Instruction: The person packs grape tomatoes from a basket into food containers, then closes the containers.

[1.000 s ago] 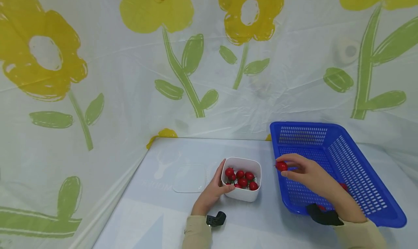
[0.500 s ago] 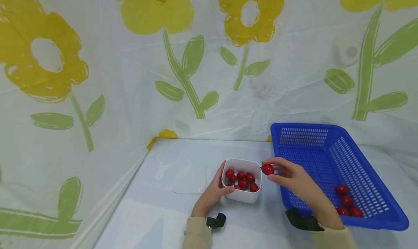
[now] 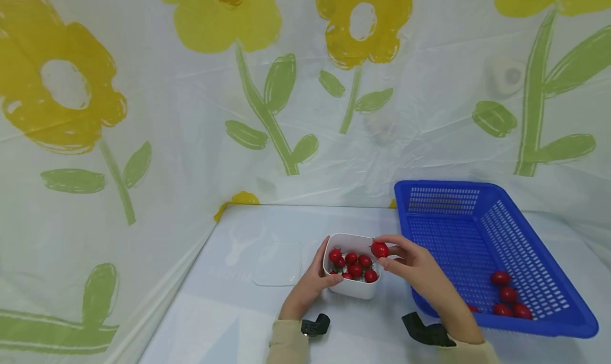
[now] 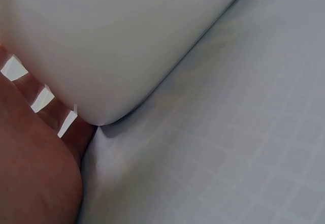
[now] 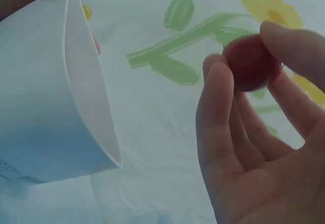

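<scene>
A white square tub (image 3: pixel 355 288) stands on the table with several cherry tomatoes (image 3: pixel 355 270) in it. My left hand (image 3: pixel 310 284) grips the tub at its left side, the thumb over the near rim and the fingers along the wall. In the left wrist view those fingers (image 4: pixel 71 127) lie against the tub's side. Between thumb and fingertips, my right hand (image 3: pixel 415 263) pinches one cherry tomato (image 3: pixel 380 249) at the tub's right rim. The right wrist view shows this held tomato (image 5: pixel 252 63) up close, apart from the tub wall (image 5: pixel 45 92).
A blue plastic basket (image 3: pixel 448 247) stands to the right, with several more tomatoes (image 3: pixel 508 295) in its near right part. Left of the tub lies a clear flat lid (image 3: pixel 278 264). A flower-printed sheet (image 3: pixel 191 141) hangs behind the table.
My right hand has carried the tomato leftward from over the basket to the tub's right rim. More tomatoes in the basket are now uncovered. My left hand has kept its hold.
</scene>
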`<state>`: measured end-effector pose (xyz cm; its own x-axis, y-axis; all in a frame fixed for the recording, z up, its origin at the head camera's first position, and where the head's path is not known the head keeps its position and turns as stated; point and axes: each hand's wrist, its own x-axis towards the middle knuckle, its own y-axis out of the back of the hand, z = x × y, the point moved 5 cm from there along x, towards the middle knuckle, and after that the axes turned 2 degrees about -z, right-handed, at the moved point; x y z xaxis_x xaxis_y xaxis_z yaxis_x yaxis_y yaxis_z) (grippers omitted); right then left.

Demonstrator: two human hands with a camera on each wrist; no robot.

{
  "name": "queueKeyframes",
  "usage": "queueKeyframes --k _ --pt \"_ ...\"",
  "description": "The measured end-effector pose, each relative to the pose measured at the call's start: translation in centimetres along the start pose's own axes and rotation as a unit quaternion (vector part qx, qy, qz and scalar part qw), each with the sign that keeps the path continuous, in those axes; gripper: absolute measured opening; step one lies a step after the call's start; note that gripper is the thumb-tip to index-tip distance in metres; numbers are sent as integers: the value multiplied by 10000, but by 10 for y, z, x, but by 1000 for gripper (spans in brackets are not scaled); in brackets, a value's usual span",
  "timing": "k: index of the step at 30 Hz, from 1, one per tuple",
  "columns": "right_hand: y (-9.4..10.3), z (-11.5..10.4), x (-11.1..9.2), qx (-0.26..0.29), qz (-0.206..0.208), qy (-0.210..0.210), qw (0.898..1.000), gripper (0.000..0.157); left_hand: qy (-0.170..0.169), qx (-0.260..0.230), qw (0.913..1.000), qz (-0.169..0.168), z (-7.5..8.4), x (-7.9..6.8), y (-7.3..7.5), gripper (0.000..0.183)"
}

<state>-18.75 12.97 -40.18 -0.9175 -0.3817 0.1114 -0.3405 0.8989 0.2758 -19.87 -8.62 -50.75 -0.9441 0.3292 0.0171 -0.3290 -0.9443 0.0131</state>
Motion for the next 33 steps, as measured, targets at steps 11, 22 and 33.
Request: queueKeyframes --k 11,22,33 --pt "-18 4 9 -432 245 -123 9987 39 103 203 9997 -76 21 -8 -4 80" --pt "-44 6 17 -1174 703 36 9906 46 122 276 9995 -32 25 -10 -6 82" --pt "-54 9 19 -2186 913 436 9706 39 -30 108 9999 -51 0 2 0 78"
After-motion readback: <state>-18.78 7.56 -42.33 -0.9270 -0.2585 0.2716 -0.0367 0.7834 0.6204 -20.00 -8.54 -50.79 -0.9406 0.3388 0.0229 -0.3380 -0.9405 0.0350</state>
